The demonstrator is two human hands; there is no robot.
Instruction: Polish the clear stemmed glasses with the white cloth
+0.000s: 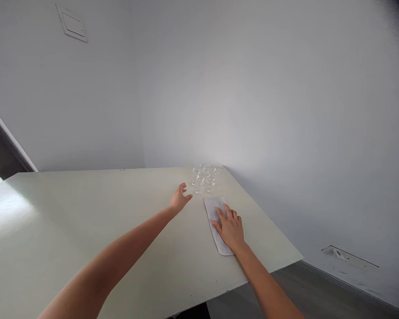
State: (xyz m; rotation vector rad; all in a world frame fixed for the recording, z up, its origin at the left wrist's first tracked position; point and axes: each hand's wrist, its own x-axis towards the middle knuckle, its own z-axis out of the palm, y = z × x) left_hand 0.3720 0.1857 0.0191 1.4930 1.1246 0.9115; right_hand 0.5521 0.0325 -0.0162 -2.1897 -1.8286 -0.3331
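Note:
Several small clear glass cups [204,179] stand clustered at the far edge of the pale table [86,212], close to the wall. My left hand [180,199] hovers open just in front of the cluster, fingers spread, apparently not touching any glass. My right hand [230,228] lies flat on a folded white cloth [213,212], which rests on the tabletop just nearer than the glasses. The hand covers the cloth's middle, and its fingers are spread.
Bright sunlight falls on the table's left part. A white wall [252,110] runs along the far and right sides. The table's right edge drops to a grey floor [306,292]. A dark door frame [3,150] stands at the left.

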